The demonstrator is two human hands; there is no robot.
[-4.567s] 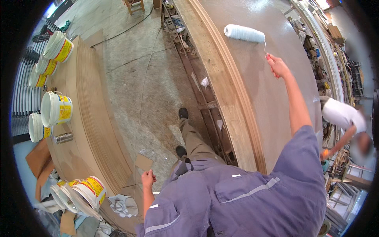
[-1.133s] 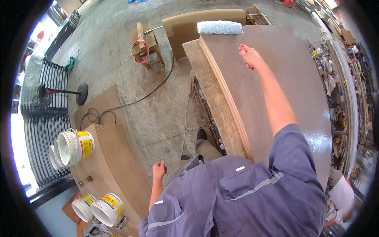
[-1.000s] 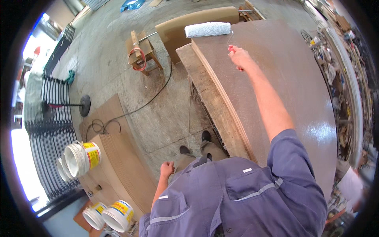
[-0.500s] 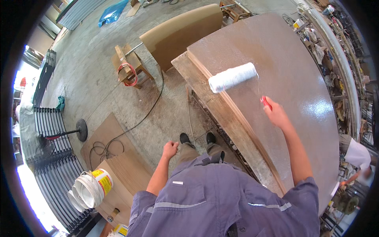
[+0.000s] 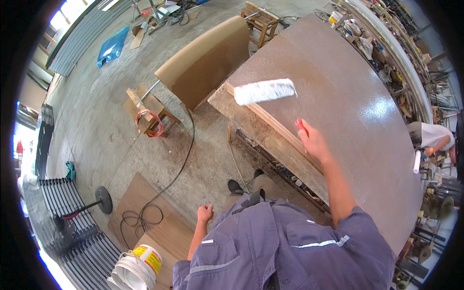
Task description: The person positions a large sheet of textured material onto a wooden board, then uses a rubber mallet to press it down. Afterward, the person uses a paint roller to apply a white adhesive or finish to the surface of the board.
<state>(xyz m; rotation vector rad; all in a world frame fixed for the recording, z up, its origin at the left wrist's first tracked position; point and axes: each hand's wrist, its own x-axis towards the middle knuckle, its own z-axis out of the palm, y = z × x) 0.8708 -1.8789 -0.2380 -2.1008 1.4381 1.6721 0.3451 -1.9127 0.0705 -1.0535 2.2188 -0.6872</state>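
Note:
My right hand (image 5: 313,141) is closed round the red handle of a paint roller (image 5: 265,92). Its long white fluffy sleeve lies across the left edge of a large brown sheet (image 5: 338,106), near the far left corner. Whether the sleeve touches the surface I cannot tell. The sheet looks wet and glossy, with a bright reflection on its right side. Under its left edge runs a stack of boards (image 5: 285,130) on a worn wooden plank. My left hand (image 5: 205,212) hangs over the floor at my left side, fingers curled, with nothing seen in it.
A curved brown sheet (image 5: 208,63) rests on a bar between wooden stools, the nearer stool (image 5: 152,113) carrying a red coil. A black cable crosses the floor. White buckets (image 5: 140,266) stand lower left, near black metal bars (image 5: 63,203). Beyond the sheet's right edge a co-worker (image 5: 435,137) bends.
My right hand has carried the roller toward the sheet's far left corner, with its sleeve now reaching further over the left edge. My body and view have turned; my left hand stays curled.

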